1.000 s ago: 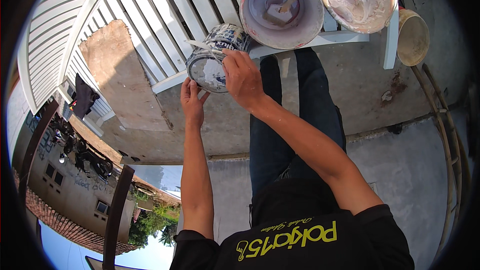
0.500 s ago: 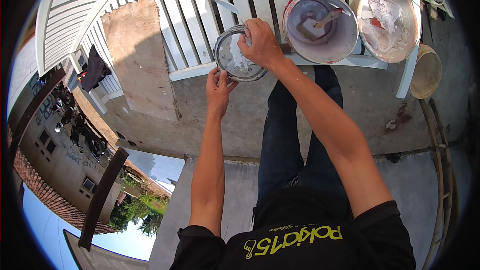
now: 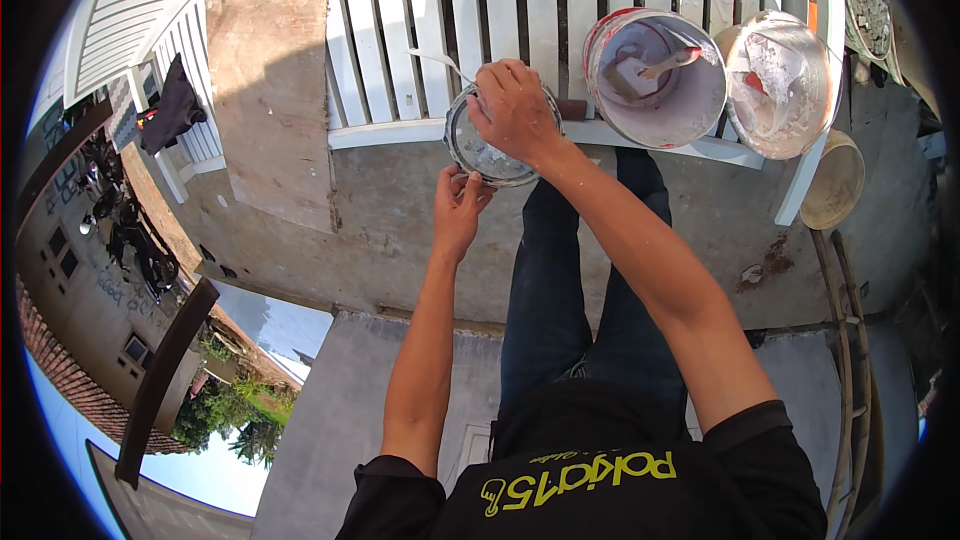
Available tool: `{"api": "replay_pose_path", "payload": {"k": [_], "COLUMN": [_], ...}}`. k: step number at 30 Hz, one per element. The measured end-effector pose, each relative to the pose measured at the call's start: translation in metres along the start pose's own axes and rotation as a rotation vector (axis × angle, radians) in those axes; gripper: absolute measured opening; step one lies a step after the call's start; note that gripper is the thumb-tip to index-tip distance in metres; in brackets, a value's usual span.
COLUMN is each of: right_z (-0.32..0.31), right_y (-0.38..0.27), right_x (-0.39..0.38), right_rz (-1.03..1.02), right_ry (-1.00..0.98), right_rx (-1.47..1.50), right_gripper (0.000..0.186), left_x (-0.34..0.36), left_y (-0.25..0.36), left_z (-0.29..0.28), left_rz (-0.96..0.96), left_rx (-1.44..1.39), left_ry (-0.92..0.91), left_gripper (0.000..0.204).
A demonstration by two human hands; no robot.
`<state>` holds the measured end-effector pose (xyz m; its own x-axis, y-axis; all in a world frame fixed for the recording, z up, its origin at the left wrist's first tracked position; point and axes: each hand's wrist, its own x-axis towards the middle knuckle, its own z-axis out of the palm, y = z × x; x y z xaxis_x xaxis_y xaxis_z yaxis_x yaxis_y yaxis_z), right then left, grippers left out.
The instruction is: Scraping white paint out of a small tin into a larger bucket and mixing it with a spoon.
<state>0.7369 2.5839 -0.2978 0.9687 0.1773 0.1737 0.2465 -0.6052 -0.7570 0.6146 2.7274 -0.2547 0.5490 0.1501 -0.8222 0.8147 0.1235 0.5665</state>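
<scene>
A paint-smeared can (image 3: 465, 145) with a dark rim and whitish crusted top is at the slatted bench's front edge. My left hand (image 3: 458, 202) grips its lower rim with thumb and fingers. My right hand (image 3: 515, 112) lies over the upper part, fingers curled; what they grip is hidden. A thin, curved white strip (image 3: 433, 56) sticks out above the can beside those fingers. Just right of it stands a white bucket (image 3: 655, 115) with a red rim and a brush (image 3: 668, 62) inside, and a paint-crusted container (image 3: 770, 130).
The white bench (image 3: 395, 132) has a plywood board (image 3: 265, 120) at its left and dark cloth (image 3: 175, 110) hanging beyond. A beige bucket (image 3: 830, 180) and bamboo ladder (image 3: 830, 360) stand right. Motorbikes (image 3: 135, 220) are far left. My legs are below the bench edge.
The can, earlier showing its printed side, now shows mostly its round top. Both hands moved right with it in the picture, and my right hand covers more of it. The view has shifted.
</scene>
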Motion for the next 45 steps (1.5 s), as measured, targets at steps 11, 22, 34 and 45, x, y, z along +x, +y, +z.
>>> {"api": "replay_pose_path", "payload": {"k": [11, 22, 34, 45], "right_z": [0.013, 0.003, -0.004, -0.042], "right_y": [0.003, 0.008, 0.016, 0.037], "right_x": [0.006, 0.004, 0.001, -0.015], "right_rz": [-0.292, -0.32, -0.357, -0.262], "right_ry": [-0.016, -0.013, 0.036, 0.146], "right_rx": [-0.154, -0.194, -0.056, 0.078], "right_gripper": [0.013, 0.013, 0.02, 0.015], "left_x": [0.073, 0.079, 0.062, 0.041], "left_y": [0.063, 0.071, 0.06, 0.07], "left_z": [-0.028, -0.017, -0.01, 0.034], "left_rz": [0.131, -0.186, -0.191, -0.051], "left_rx": [0.399, -0.123, -0.114, 0.2], "left_ry": [0.032, -0.192, -0.316, -0.296], "left_gripper": [0.032, 0.02, 0.022, 0.025]}}
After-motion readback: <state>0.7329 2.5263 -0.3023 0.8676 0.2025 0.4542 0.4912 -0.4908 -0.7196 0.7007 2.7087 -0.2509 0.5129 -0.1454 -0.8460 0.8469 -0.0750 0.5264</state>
